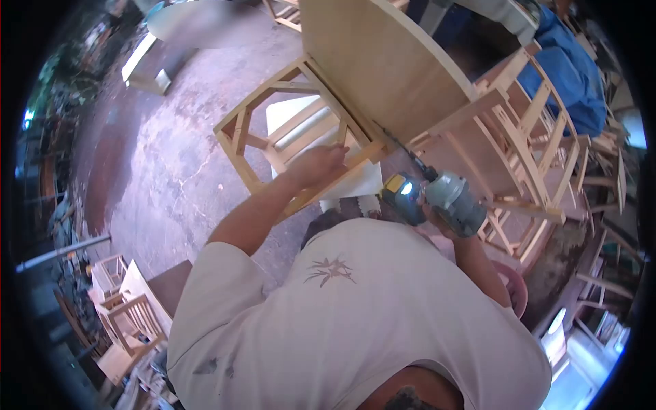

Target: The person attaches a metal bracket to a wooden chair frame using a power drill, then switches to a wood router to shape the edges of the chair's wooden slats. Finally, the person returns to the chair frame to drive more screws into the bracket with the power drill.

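My right hand [434, 217] grips a cordless drill [451, 195], grey-green with a yellow-marked battery and a light glowing near it. Its long bit [408, 152] points up and left, its tip overlapping the edge where a large wooden panel [383, 58] meets a pale wooden frame [239, 130]. That frame has corner braces and looks like a seat or stool frame. My left hand [318, 165] is closed at the frame's near rail, its fingers curled by the inner edge. Through the frame's opening, pale slats [301, 140] and a white surface show.
Stacked wooden chair frames [540, 137] stand close on the right, with a blue tarp [567, 75] behind them. Small wooden chairs [133, 318] and boards lie at lower left. A pink basin rim [514, 287] shows by my right arm. Worn concrete floor [178, 137] stretches left.
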### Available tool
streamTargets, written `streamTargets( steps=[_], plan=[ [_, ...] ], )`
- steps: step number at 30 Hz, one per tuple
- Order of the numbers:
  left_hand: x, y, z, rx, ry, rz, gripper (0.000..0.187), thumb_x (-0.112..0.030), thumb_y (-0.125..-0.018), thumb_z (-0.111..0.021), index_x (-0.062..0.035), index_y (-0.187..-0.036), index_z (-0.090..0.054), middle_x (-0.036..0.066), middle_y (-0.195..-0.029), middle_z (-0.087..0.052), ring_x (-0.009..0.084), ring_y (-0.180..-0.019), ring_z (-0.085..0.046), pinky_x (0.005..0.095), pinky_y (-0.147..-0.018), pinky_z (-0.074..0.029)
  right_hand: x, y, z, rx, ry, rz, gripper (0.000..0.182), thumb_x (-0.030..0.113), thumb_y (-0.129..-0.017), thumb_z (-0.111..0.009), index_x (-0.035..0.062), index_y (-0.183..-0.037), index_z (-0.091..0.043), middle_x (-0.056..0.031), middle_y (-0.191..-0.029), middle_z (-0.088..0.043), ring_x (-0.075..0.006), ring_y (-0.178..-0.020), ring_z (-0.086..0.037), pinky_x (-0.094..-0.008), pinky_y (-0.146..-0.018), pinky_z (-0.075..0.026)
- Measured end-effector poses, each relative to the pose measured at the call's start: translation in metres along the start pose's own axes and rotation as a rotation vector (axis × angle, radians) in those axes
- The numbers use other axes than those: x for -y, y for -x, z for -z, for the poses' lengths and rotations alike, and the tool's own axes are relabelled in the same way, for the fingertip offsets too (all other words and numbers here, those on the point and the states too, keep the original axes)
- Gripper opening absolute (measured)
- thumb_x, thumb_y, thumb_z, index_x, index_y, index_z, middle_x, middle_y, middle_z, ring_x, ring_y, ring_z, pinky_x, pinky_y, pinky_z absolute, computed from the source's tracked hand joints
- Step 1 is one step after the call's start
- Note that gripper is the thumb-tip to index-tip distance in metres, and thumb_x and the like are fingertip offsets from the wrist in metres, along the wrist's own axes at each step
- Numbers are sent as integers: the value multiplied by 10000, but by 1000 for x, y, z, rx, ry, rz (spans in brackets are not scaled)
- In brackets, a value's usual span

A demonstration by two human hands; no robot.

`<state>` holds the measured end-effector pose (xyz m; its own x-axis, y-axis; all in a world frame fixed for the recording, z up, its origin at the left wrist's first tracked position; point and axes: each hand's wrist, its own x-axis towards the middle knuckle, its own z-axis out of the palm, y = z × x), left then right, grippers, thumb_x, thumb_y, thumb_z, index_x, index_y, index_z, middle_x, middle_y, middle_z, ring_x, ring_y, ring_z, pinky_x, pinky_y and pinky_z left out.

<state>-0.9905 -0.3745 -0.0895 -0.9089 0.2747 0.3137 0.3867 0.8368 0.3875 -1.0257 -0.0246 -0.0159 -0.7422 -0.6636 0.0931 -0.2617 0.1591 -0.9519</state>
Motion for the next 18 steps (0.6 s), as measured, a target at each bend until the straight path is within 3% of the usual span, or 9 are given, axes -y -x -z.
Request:
streamTargets(
  steps=[1, 2, 4, 5, 7, 10, 11, 16, 18],
  plan=[
    [6, -3, 10, 211, 118, 105, 151, -121, -901, -522, -59, -1033, -562, 128, -1014, -680, 285, -944, -661, 398, -803, -517, 1, 4, -10, -88, -307, -260, 471, -49, -801, -668, 30, -1239, -514, -64, -1028, -612, -167, -961, -592, -259, -864, -456],
    [15, -6, 22, 421, 221, 210, 154, -138, -908, -521, -58, -1037, -551, 125, -1007, -684, 283, -946, -667, 393, -797, -524, 7, 4, -15, -106, -304, -273, 471, -49, -801, -668, 30, -1239, -514, -64, -1028, -612, -167, -961, -592, -259, -864, -456],
    [33, -9, 39, 412, 186, 254, 139, -134, -914, -523, -53, -1024, -549, 128, -988, -688, 291, -916, -673, 397, -770, -530, 37, -5, -26, -237, -957, -432, 460, -57, -814, -644, 23, -1244, -502, -52, -1011, -604, -153, -941, -587, -279, -870, -455],
    [44, -10, 45, 390, 144, 316, 125, -130, -920, -524, -48, -1011, -548, 132, -969, -691, 299, -887, -679, 401, -743, -535, 34, -5, -33, -260, -956, -430, 460, -57, -814, -644, 23, -1244, -502, -52, -1011, -604, -153, -941, -587, -279, -870, -455],
    [63, -5, 39, 244, 187, 231, 101, -107, -934, -518, -34, -1000, -539, 124, -851, -686, 254, -737, -680, 352, -654, -543, 28, -5, -45, -201, -684, -102, 457, -66, -816, -636, 24, -1244, -502, -53, -1004, -602, -143, -955, -584, -298, -884, -453],
    [62, -4, 28, 129, 1004, 630, 119, -138, -962, -516, -21, -977, -532, 42, -754, -615, 86, -620, -567, 227, -621, -511, 38, -6, -56, -268, -707, -179, 443, -65, -828, -623, 24, -1244, -500, -53, -993, -607, -143, -956, -586, -295, -886, -453],
    [57, -7, 23, 134, 1008, 627, 119, -138, -962, -516, -21, -977, -532, 42, -754, -615, 86, -620, -567, 227, -621, -511, 39, -7, -60, -274, -704, -181, 443, -65, -828, -623, 24, -1244, -500, -53, -993, -607, -143, -956, -586, -295, -886, -453],
    [43, -21, 7, 301, 1218, 826, 134, -129, -949, -525, -11, -1009, -543, 56, -811, -632, 106, -650, -595, 240, -631, -524, 39, -7, -67, -225, 450, -9, 409, -33, -817, -666, 35, -1200, -541, -43, -981, -635, -151, -922, -620, -308, -833, -490],
    [42, -21, 6, 345, 1174, 831, 146, -127, -945, -527, -2, -1018, -544, 60, -804, -634, 111, -645, -599, 244, -624, -525, 47, -11, -74, -266, 554, 88, 367, -24, -810, -680, 43, -1155, -573, -39, -964, -645, -154, -909, -626, -305, -822, -495]
  ],
)
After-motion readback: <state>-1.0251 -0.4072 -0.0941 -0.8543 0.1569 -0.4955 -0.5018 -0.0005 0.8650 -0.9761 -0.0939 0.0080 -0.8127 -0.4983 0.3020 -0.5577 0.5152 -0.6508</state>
